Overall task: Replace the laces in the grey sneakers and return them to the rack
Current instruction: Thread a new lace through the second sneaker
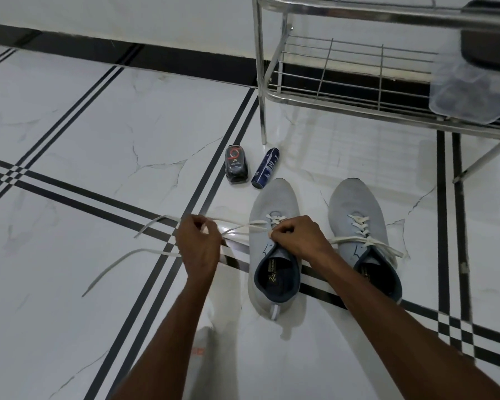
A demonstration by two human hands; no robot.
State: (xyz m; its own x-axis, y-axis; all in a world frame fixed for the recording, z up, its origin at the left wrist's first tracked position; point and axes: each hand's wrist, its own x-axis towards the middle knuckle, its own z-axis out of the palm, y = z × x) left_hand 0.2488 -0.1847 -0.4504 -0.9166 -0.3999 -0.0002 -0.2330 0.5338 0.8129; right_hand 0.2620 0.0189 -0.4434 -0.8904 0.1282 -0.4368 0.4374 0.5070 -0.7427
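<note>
White lace [237,226] in both curled hands.

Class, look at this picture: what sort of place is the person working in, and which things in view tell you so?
Probably a home entryway or shoe-storage corner. A metal shoe rack stands on a polished tiled floor against the wall, and a shoe-polish bottle and a spray can sit beside the grey sneakers.
</note>
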